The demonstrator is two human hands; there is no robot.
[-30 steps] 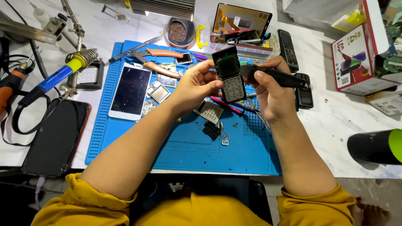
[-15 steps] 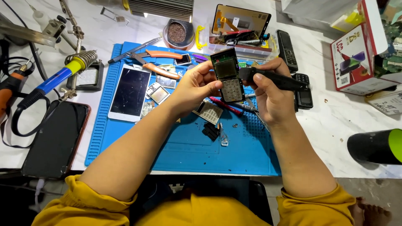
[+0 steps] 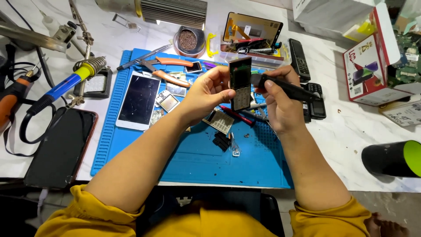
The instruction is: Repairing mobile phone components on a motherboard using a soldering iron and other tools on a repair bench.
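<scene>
Phone (image 3: 240, 83) up off the blue mat (image 3: 184, 153), upright, pinched along its left edge by the left hand (image 3: 206, 92). Right hand (image 3: 278, 103) grips a black tool (image 3: 287, 87), tip at the phone's right side. White phone (image 3: 139, 100) lies left on the mat.
</scene>
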